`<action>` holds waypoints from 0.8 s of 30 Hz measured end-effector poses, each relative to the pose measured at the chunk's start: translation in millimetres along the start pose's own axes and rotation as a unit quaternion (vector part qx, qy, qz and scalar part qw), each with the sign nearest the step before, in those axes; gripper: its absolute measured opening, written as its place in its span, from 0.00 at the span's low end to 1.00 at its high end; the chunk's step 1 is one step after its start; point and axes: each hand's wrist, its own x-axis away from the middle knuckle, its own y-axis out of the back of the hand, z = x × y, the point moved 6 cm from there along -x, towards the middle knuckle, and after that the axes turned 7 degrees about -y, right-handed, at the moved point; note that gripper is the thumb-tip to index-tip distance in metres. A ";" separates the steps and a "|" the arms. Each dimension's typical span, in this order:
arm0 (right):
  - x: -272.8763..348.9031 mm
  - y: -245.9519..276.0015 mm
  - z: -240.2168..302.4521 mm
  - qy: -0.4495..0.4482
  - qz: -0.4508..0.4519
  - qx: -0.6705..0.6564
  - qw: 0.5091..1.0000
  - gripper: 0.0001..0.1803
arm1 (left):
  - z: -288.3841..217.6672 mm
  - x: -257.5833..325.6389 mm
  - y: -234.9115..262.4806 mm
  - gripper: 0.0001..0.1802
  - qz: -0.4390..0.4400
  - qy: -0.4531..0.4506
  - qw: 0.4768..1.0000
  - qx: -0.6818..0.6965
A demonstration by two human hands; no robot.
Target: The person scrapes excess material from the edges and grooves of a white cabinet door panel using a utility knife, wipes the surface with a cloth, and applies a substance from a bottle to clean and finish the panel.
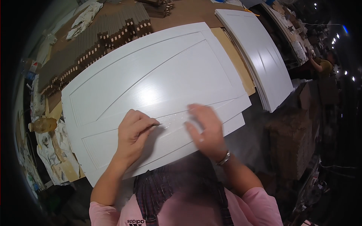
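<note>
A large white panel (181, 71) with grooved lines and a recessed border lies flat in front of me. Over its near part, my left hand (132, 130) is closed in a pinch. A small dark tip pokes out between thumb and forefinger; its kind is too small to make out. Just right of that tip, small white specks (172, 119) are scattered on the panel's surface. My right hand (206, 130), slightly smeared by motion, hovers over the panel by the specks with thumb and fingers apart and nothing visible in it. A metal bracelet (224, 158) circles my right wrist.
Rows of brown wooden strips (113, 28) with pale ends lie beyond the panel. A stack of white panels (260, 52) stands at the right. On the left are a yellowish plastic bottle (43, 125) and crumpled cloths (49, 150). Cardboard boxes (290, 139) and another person (322, 67) are farther right.
</note>
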 end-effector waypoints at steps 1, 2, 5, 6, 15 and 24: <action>-7.8 21.2 -21.6 0.000 -0.060 0.062 0.996 0.15 | 3.0 -3.5 -11.8 0.09 0.045 -0.090 0.986 -0.130; -14.5 49.1 -49.1 -0.039 -0.099 0.139 0.985 0.17 | 4.5 -11.1 -33.7 0.10 0.094 -0.187 0.947 -0.243; -18.8 91.3 -124.6 -0.097 -0.163 0.253 0.949 0.20 | 12.8 -41.4 -91.9 0.10 0.117 -0.245 0.921 -0.279; -17.9 93.4 -146.3 -0.124 -0.176 0.252 0.944 0.21 | 10.2 -47.2 -104.6 0.10 0.115 -0.271 0.913 -0.281; -17.0 82.4 -166.1 -0.263 -0.221 0.257 0.903 0.26 | 9.1 -20.8 -75.2 0.06 0.221 -0.337 0.879 -0.254; -17.8 86.6 -162.2 -0.247 -0.233 0.254 0.906 0.24 | 2.3 -35.7 -85.0 0.09 0.257 -0.354 0.867 -0.239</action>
